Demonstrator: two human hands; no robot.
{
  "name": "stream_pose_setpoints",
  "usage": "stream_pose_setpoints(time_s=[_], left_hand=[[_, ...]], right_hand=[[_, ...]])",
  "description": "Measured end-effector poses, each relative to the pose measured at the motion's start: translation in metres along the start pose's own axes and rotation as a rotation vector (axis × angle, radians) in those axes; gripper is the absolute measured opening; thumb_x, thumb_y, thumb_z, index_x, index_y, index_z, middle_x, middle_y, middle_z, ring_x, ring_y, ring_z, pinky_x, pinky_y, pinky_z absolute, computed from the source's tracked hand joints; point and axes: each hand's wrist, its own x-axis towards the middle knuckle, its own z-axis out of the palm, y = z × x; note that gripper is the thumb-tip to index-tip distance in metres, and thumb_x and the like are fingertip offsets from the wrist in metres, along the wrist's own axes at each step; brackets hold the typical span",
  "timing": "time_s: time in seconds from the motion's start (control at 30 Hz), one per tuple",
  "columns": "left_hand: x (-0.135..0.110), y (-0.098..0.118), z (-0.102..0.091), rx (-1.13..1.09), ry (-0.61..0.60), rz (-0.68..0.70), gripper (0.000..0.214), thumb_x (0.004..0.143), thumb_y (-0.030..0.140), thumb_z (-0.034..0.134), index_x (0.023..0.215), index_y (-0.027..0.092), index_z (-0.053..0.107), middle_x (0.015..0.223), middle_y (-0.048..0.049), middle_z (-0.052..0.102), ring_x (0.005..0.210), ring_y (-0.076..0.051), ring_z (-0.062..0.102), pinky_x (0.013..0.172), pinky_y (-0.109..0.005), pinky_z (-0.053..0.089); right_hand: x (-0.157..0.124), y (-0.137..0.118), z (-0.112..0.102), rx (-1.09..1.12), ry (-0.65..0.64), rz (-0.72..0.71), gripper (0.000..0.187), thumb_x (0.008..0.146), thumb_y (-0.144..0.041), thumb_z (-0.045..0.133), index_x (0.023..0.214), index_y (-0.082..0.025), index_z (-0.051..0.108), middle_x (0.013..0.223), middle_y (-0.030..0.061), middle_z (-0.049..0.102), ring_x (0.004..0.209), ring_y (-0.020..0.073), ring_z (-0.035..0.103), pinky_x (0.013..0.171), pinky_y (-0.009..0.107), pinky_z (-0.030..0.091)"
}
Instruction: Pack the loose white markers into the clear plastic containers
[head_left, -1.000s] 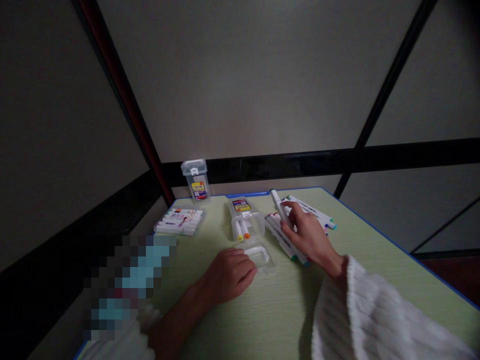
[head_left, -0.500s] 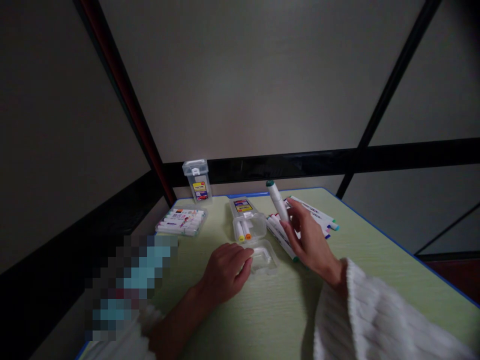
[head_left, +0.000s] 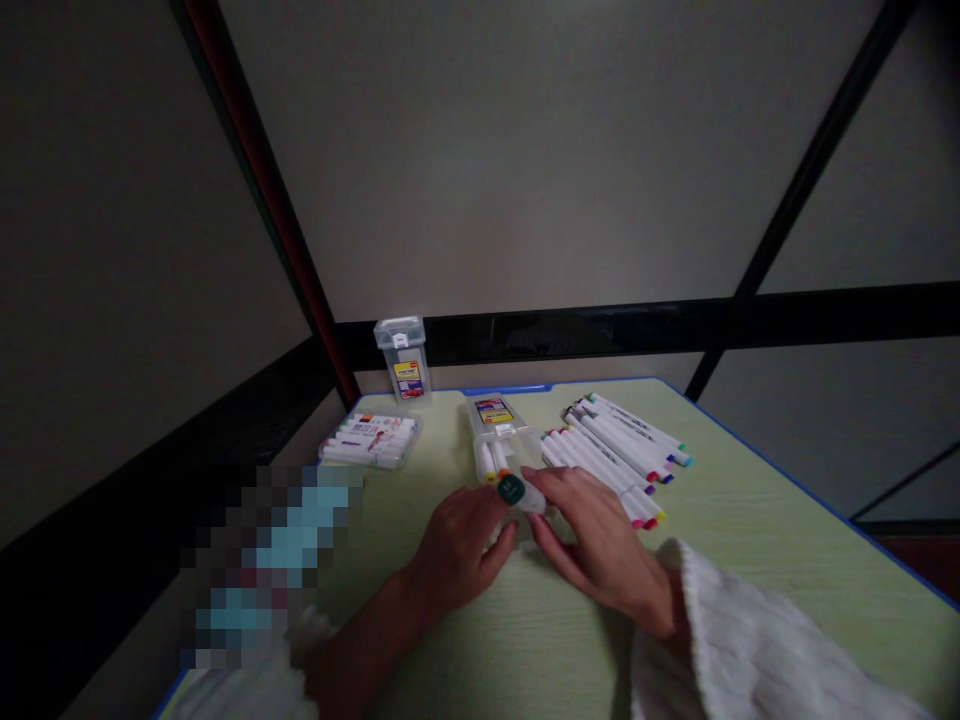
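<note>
A white marker (head_left: 532, 497) with a dark green cap is pinched in my right hand (head_left: 596, 540), its cap end turned toward my left hand. My left hand (head_left: 465, 545) has curled fingers at the left edge of the clear case's opened lid, mostly hidden behind the hands. The clear marker case (head_left: 504, 425) lies on its side with its mouth toward me. Inside its mouth are a yellow-ended marker (head_left: 487, 462) and an orange-ended marker (head_left: 501, 457). Right of the case, several loose white markers (head_left: 607, 460) lie in a spread pile.
A second clear case (head_left: 406, 365), closed, stands upright at the back left of the table. In front of it lies a flat pack of markers (head_left: 371, 440). A pixelated patch (head_left: 277, 560) covers the left table edge. The wall (head_left: 525, 180) rises behind the table (head_left: 517, 650).
My right hand has moved left and down from above the pile, bringing the green-capped marker in front of the case mouth. The marker has tipped from upright toward me. My left hand has hardly moved.
</note>
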Motion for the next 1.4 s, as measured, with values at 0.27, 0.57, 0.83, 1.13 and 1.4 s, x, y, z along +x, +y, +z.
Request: stream_pose_setpoints(time_s=[0.27, 0.57, 0.83, 1.13, 1.4], left_hand=[[-0.005, -0.003, 0.003, -0.016, -0.049, 0.032, 0.019, 0.080, 0.015, 0.041, 0.097, 0.015, 0.047, 0.081, -0.0063, 0.064, 0.073, -0.016, 0.061, 0.067, -0.028, 0.051], [0.003, 0.002, -0.003, -0.006, 0.021, 0.063, 0.014, 0.080, 0.013, 0.034, 0.085, 0.016, 0.047, 0.069, -0.0048, 0.063, 0.062, -0.015, 0.060, 0.058, -0.027, 0.050], [0.004, 0.001, -0.003, -0.006, 0.077, 0.106, 0.015, 0.086, 0.020, 0.034, 0.081, 0.016, 0.047, 0.063, -0.0033, 0.061, 0.057, -0.014, 0.058, 0.055, -0.026, 0.048], [0.003, 0.000, -0.003, -0.044, 0.036, 0.113, 0.017, 0.086, 0.018, 0.031, 0.082, 0.014, 0.047, 0.062, -0.0043, 0.059, 0.055, -0.015, 0.056, 0.053, -0.027, 0.046], [0.003, -0.002, -0.003, -0.069, 0.004, 0.105, 0.020, 0.087, 0.019, 0.031, 0.094, 0.011, 0.048, 0.065, -0.0055, 0.061, 0.057, -0.015, 0.058, 0.053, -0.026, 0.046]], right_hand=[[-0.001, -0.007, 0.008, 0.055, 0.002, -0.059, 0.021, 0.087, -0.020, 0.032, 0.105, -0.015, 0.042, 0.079, 0.0071, 0.059, 0.068, 0.0182, 0.054, 0.057, 0.030, 0.043], [-0.003, -0.012, 0.009, 0.093, -0.028, -0.115, 0.019, 0.088, -0.016, 0.032, 0.098, -0.017, 0.047, 0.081, 0.0079, 0.058, 0.068, 0.0183, 0.054, 0.056, 0.030, 0.043], [-0.002, -0.013, 0.009, 0.151, -0.005, -0.129, 0.021, 0.090, -0.022, 0.032, 0.104, -0.015, 0.046, 0.087, 0.0095, 0.059, 0.072, 0.0187, 0.054, 0.060, 0.030, 0.046], [0.000, -0.013, 0.008, 0.137, 0.005, -0.183, 0.023, 0.090, -0.021, 0.031, 0.102, -0.016, 0.049, 0.082, 0.0087, 0.060, 0.070, 0.0183, 0.055, 0.057, 0.030, 0.045], [0.000, -0.015, 0.007, 0.090, 0.003, -0.198, 0.028, 0.090, -0.020, 0.028, 0.088, -0.013, 0.055, 0.070, 0.0080, 0.058, 0.065, 0.0178, 0.054, 0.053, 0.028, 0.044]])
